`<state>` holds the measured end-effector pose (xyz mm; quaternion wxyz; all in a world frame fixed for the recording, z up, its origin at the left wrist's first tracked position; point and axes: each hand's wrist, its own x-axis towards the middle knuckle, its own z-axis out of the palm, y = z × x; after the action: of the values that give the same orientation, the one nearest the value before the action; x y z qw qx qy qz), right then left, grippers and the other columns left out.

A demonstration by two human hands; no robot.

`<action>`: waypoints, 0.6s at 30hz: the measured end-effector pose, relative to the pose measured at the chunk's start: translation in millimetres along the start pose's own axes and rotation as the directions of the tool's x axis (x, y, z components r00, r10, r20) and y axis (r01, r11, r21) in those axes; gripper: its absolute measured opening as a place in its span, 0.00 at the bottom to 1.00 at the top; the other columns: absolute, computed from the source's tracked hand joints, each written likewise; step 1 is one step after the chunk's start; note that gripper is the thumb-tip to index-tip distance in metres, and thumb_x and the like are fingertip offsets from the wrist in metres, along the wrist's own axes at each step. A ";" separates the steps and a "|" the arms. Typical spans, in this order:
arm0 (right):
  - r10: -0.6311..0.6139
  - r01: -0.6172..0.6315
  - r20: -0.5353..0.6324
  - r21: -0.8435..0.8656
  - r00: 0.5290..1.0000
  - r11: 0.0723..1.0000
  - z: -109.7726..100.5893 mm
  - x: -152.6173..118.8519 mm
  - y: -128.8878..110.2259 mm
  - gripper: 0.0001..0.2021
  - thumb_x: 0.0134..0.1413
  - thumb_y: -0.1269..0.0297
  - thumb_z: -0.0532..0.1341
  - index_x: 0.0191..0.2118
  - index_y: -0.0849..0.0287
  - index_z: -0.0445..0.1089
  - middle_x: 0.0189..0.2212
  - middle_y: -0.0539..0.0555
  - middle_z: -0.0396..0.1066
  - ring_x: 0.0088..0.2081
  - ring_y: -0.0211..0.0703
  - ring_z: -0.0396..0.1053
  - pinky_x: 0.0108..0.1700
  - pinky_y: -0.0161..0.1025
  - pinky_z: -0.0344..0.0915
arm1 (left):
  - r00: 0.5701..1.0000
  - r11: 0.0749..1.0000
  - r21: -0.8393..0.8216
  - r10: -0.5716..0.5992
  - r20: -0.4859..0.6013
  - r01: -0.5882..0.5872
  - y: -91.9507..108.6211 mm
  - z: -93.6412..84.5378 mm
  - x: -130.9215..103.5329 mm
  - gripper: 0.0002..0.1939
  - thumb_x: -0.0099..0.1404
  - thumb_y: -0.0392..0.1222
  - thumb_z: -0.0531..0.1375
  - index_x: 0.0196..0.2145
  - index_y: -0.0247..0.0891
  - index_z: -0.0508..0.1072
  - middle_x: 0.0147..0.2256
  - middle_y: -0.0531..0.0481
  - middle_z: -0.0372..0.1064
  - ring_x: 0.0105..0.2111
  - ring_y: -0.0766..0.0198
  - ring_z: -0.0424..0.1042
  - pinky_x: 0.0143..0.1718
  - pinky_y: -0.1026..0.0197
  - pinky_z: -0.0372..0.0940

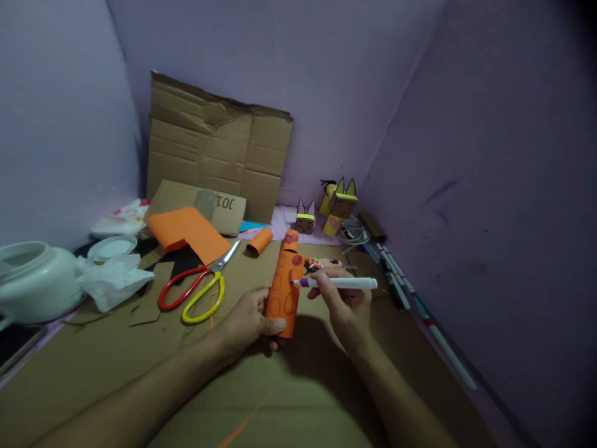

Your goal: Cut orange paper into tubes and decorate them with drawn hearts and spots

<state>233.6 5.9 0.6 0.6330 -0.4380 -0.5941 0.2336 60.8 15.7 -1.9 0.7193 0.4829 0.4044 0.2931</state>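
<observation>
An orange paper tube [283, 298] with rounded patches drawn on it is gripped near its lower end by my left hand [254, 323]. A narrower orange piece with a dark patch sticks up from its top. My right hand [342, 298] pinches a white marker pen [352, 283], its purple tip end pointing left and meeting the tube's surface at one of the outlined patches. Several patches are only outlined, while some near the top look filled in. Left of the tube lie scissors [217, 267] with one red and one yellow handle, blades spread.
Beyond the tube are a small orange roll [260, 241], an orange sheet [186, 230] and cardboard figures with pointed ears [342, 202]. A white teapot [41, 283] and crumpled tissue [114, 280] stand left. Several markers [438, 336] line the right wall. Cardboard [219, 143] leans behind.
</observation>
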 end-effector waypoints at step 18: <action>-0.056 0.056 -0.005 -0.014 0.998 0.998 -0.2 1.4 -0.4 0.08 0.59 0.62 0.60 0.32 0.58 0.73 0.21 0.50 0.74 0.23 0.39 0.72 0.25 0.34 0.66 | 1.000 1.000 0.002 -0.008 -0.006 0.008 1.9 -0.5 0.1 0.28 0.40 0.41 0.68 0.38 0.32 0.65 0.23 0.51 0.71 0.20 0.66 0.69 0.18 0.66 0.65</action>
<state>234.0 6.8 1.7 0.6377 -0.4261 -0.6061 0.2107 60.3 16.7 -0.3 0.7185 0.4813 0.4089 0.2914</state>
